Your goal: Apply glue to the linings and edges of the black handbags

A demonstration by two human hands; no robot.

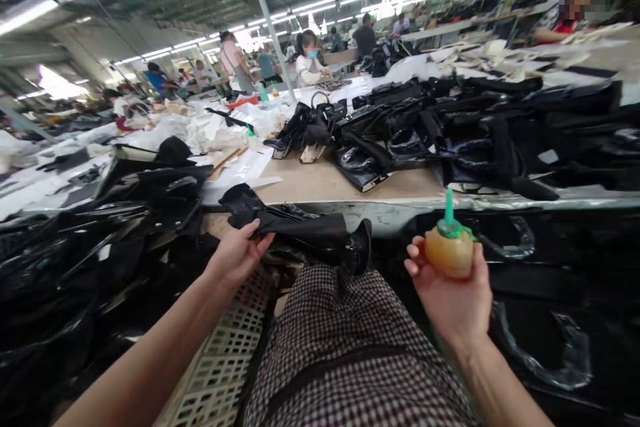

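Note:
My left hand (239,252) grips a black glossy leather piece (300,230) that lies across my lap, just in front of the table edge. My right hand (453,293) is raised at the right, fingers wrapped round a small round yellowish squeeze bottle (449,250) with a green nozzle pointing up. The two hands are apart, with my checked-fabric lap (345,340) between them.
A brown worktable (320,183) carries heaps of black bag parts (475,133) and white paper pieces (220,130). More black pieces pile up at my left (75,260). A white plastic crate (227,360) stands by my left leg. Other people work at tables behind.

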